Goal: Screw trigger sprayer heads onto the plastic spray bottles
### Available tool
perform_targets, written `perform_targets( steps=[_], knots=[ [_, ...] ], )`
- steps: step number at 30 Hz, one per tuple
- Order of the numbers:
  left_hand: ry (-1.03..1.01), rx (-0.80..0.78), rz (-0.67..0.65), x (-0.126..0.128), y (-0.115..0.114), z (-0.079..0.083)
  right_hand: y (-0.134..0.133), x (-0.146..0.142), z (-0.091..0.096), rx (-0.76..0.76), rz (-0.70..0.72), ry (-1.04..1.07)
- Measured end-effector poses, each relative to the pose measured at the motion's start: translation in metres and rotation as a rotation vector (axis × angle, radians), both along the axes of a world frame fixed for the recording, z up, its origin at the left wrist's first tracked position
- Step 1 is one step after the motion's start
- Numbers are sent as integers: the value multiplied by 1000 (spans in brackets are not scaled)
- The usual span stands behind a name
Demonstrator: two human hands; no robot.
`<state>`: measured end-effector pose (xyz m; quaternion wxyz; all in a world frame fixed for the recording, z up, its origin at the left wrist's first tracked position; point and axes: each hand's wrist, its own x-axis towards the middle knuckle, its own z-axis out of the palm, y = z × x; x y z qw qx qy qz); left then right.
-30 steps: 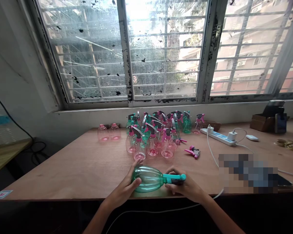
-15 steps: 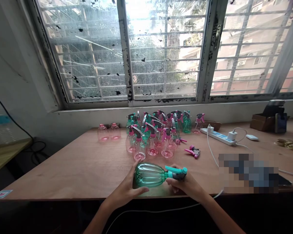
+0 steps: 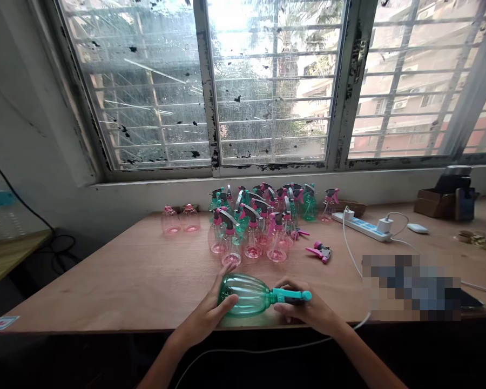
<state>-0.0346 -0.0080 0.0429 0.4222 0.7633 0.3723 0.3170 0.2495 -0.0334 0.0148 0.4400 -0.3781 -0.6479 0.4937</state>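
A clear green spray bottle [image 3: 247,294] lies sideways just above the near edge of the wooden table [image 3: 117,281]. My left hand [image 3: 206,316] is wrapped round its round body from the left. My right hand [image 3: 308,312] grips its teal spray head [image 3: 292,295] at the right end, fingers curled round it.
A cluster of several pink and green spray bottles [image 3: 259,224] stands behind. Two headless pink bottles [image 3: 180,219] sit to its left. A loose pink spray head [image 3: 319,252] lies to the right, near a white power strip [image 3: 364,227] with cables. A cardboard box [image 3: 445,197] sits far right.
The spray head has turned in my right hand: half a second ago its trigger pointed up, now it lies level again. Both hands stay in place on the bottle.
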Motion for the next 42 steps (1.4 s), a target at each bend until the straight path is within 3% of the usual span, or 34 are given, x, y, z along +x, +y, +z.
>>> perform_targets(
  steps=[11,16,23,30,35,42],
  knots=[
    [7,26,-32,6,-4,4,7,1,-10,-67,-92,169],
    [-37,21,-72,3,-3,3,9,2,-12,-74,-95,132],
    [-68,-75,-7,-2,1,0,6,2,-9,-52,-55,181],
    [-49,-31,-65,4,-2,3,5,2,-7,-58,-112,139],
    [24,62,-55,4,-1,1,6,1,-7,-47,-83,194],
    [-114,-32,-54,-3,5,-5,3,2,-8,-38,-15,75]
  ],
)
